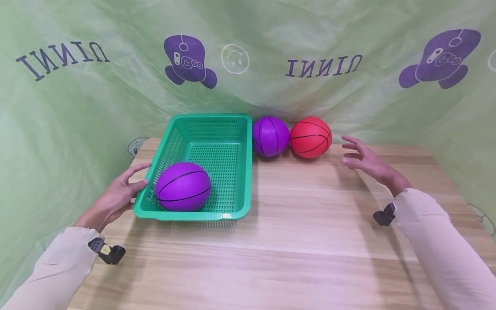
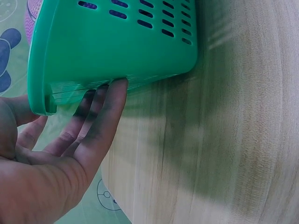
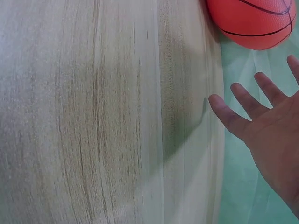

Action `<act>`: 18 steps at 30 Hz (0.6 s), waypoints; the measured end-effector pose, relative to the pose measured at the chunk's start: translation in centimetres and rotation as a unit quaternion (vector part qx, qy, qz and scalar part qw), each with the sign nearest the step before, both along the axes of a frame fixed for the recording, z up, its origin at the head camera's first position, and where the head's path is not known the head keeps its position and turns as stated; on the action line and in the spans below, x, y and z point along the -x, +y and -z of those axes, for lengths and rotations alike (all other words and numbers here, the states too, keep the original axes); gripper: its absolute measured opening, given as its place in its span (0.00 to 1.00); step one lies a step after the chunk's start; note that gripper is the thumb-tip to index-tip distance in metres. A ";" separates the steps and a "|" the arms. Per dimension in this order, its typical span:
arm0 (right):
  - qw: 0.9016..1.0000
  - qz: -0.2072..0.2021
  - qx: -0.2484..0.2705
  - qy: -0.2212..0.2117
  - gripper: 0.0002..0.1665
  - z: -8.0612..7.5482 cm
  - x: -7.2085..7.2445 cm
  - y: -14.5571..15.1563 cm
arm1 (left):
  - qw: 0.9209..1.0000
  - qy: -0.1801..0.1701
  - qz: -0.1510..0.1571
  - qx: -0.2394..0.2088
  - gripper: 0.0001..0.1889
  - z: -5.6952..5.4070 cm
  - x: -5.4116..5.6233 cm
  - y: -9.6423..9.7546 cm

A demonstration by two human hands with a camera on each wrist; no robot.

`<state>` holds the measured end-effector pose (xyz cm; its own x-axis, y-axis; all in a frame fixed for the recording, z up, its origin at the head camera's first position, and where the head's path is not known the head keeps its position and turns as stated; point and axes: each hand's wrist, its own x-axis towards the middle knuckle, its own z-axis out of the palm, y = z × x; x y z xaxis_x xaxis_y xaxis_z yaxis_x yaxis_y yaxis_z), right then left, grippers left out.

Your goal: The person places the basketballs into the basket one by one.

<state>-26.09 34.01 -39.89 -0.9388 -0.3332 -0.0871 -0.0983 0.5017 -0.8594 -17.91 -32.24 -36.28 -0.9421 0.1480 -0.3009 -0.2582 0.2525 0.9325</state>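
A green plastic basket [image 1: 249,172] with slotted walls stands on the wooden table, a purple ball [image 1: 183,187] in its near left corner. My left hand [image 1: 118,193] is at the basket's left side. Its thumb touches the rim, and in the left wrist view its straight fingers [image 2: 105,121] lie against the outer wall. To the right of the basket, a second purple ball [image 1: 271,136] sits beside a red ball [image 1: 311,137]. My right hand [image 1: 366,159] hovers a short way right of the red ball, fingers spread and holding nothing.
The wooden table [image 1: 279,262] extends in front of the basket and to the right. Behind it hangs a green printed curtain [image 1: 263,26], close to the balls, and more of it covers both sides.
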 end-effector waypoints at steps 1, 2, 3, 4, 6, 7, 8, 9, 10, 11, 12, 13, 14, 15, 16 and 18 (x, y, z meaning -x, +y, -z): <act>1.000 0.000 0.000 0.001 0.46 0.0 0.0 0.0 | 1.000 0.001 0.000 0.000 0.31 0.0 0.0 0.0; 1.000 -0.001 0.002 0.002 0.46 0.1 0.1 -0.1 | 1.000 0.002 -0.001 0.000 0.31 0.0 0.0 -0.1; 1.000 -0.002 0.005 0.003 0.46 0.2 0.2 -0.1 | 1.000 0.001 -0.002 -0.003 0.31 0.0 0.0 -0.1; 1.000 -0.001 0.009 0.004 0.46 0.2 0.2 -0.2 | 1.000 0.001 -0.001 -0.004 0.31 0.1 0.0 -0.1; 1.000 0.000 0.017 0.006 0.46 0.3 0.3 -0.2 | 1.000 0.000 -0.002 -0.007 0.30 0.1 0.0 -0.1; 1.000 0.000 0.021 0.008 0.46 0.4 0.4 -0.1 | 1.000 0.000 -0.002 -0.009 0.30 0.1 0.0 -0.1; 1.000 0.001 0.027 0.009 0.46 0.5 0.5 -0.1 | 1.000 -0.001 -0.002 -0.010 0.30 0.1 0.1 -0.1; 0.999 0.002 0.033 0.009 0.47 0.5 0.6 -0.1 | 1.000 -0.001 -0.002 -0.010 0.30 0.1 0.1 -0.1; 0.999 0.002 0.037 0.009 0.47 0.5 0.7 -0.1 | 1.000 0.000 -0.002 -0.008 0.31 0.1 0.1 -0.1; 0.999 0.003 0.041 0.009 0.48 0.5 0.8 -0.2 | 1.000 0.000 -0.002 -0.008 0.31 0.1 0.1 -0.1; 0.999 0.004 0.042 0.009 0.48 0.5 0.9 -0.2 | 1.000 0.000 -0.001 -0.007 0.31 0.1 0.1 -0.1; 0.999 0.004 0.045 0.007 0.49 0.5 1.0 -0.2 | 1.000 0.000 -0.002 -0.006 0.31 0.1 0.1 -0.1; 0.999 0.006 0.047 0.006 0.49 0.5 1.0 -0.3 | 1.000 0.000 -0.002 -0.005 0.31 0.1 0.1 -0.1; 0.999 0.005 0.047 0.005 0.49 0.6 1.2 -0.3 | 1.000 0.000 -0.002 -0.004 0.31 0.2 0.1 -0.1; 0.999 0.007 0.046 0.005 0.49 0.6 1.2 -0.4 | 1.000 -0.001 -0.003 -0.004 0.31 0.2 0.1 -0.1; 0.999 0.008 0.048 0.004 0.48 0.8 1.4 -0.5 | 1.000 0.000 -0.002 -0.003 0.31 0.2 0.1 -0.1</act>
